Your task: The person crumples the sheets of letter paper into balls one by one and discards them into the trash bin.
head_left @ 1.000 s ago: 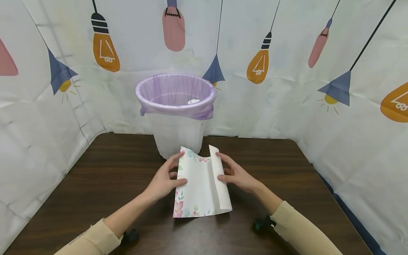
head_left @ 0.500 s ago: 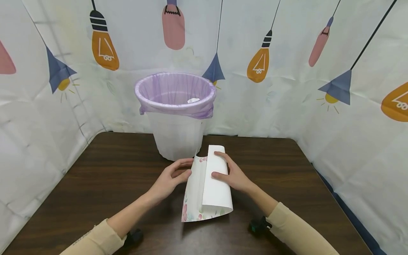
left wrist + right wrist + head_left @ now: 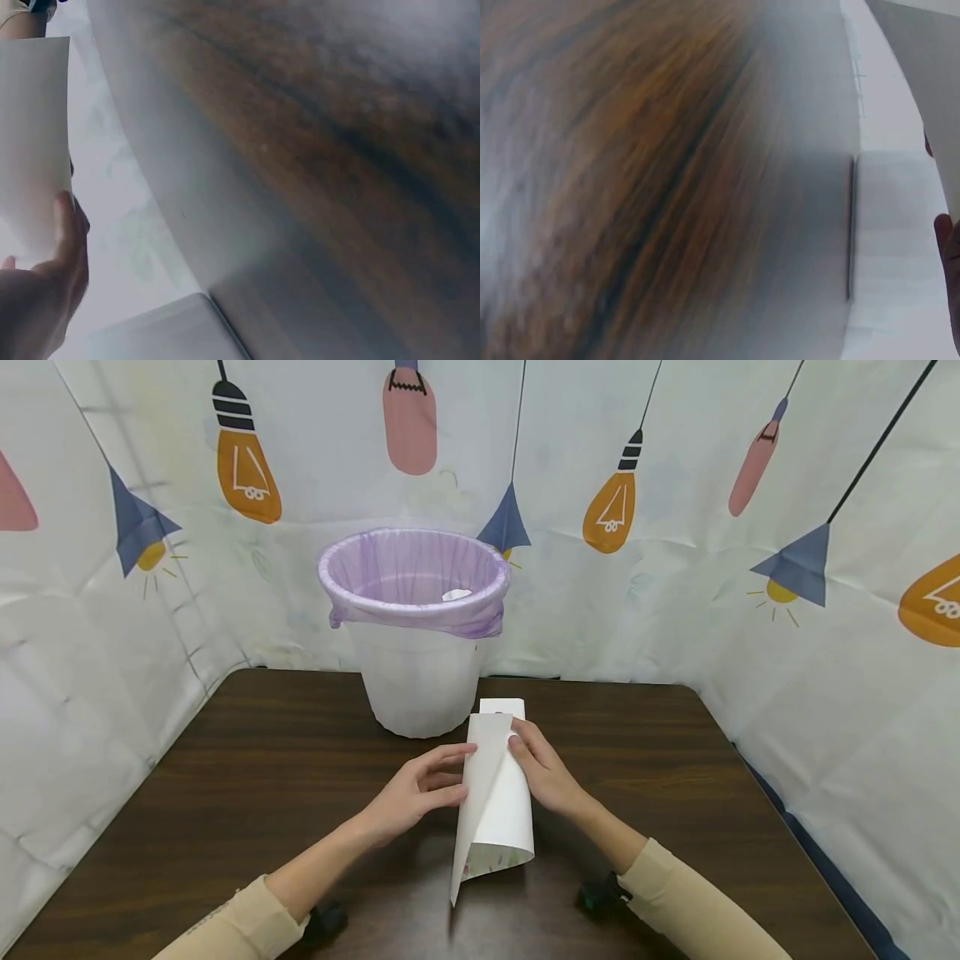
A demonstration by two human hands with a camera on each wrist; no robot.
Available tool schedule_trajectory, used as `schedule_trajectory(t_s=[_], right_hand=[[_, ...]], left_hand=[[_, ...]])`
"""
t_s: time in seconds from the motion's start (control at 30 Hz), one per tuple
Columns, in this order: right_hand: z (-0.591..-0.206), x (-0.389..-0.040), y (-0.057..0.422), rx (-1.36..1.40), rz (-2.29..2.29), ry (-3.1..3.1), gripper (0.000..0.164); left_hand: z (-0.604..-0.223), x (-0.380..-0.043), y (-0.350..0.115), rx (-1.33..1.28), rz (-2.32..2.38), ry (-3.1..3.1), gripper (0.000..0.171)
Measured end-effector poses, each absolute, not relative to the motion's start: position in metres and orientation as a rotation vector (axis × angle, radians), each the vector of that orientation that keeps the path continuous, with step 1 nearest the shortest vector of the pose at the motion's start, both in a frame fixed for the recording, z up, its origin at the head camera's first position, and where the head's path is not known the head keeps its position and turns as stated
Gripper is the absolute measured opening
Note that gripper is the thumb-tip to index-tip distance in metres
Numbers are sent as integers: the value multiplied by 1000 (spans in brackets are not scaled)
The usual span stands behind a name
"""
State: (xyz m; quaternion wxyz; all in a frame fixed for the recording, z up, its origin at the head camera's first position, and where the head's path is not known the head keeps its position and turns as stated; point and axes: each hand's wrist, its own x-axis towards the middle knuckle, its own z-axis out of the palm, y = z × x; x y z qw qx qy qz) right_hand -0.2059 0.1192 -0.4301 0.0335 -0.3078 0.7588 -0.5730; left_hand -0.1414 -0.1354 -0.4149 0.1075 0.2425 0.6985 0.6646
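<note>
Between the two hands is a sheet of paper (image 3: 504, 814), its left and right sides folded over so the plain white back faces up. A floral print shows inside at the near opening. My left hand (image 3: 416, 789) pinches the left edge between thumb and fingers; the left wrist view has this hand (image 3: 41, 292) at the paper's (image 3: 34, 127) side. My right hand (image 3: 547, 777) grips the paper's right side, with the thumb near the overlapping flap. Only a little of the right hand (image 3: 951, 255) appears at the right wrist view's border.
A white trash bin (image 3: 420, 681) stands behind the paper, lined with a purple bag (image 3: 487, 622). Inside it lies a small white scrap (image 3: 456, 595). The dark wooden table (image 3: 285, 777) is enclosed by a white curtain (image 3: 675, 610) with lamp prints.
The right flap has been folded over first, then the left side has been brought across it. The paper is now narrower, and both hands have come closer together.
</note>
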Motion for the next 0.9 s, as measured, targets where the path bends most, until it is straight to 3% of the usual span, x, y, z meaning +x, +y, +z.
schedule_trajectory(t_s=[0.43, 0.6, 0.77, 0.9], right_hand=[[-428, -201, 115, -1054, -1857, 2298, 34], [-425, -200, 114, -1064, -1903, 2185, 51], [-420, -199, 115, -1086, -1985, 1936, 57], [-421, -200, 119, -1189, -1995, 1817, 77]], left_hand=[[-419, -148, -125, 611, 2049, 2126, 58], [-419, -149, -121, 494, 2067, 2140, 58], [-417, -148, -121, 354, 2074, 2168, 59], [-414, -150, -124, 276, 2092, 2187, 59]])
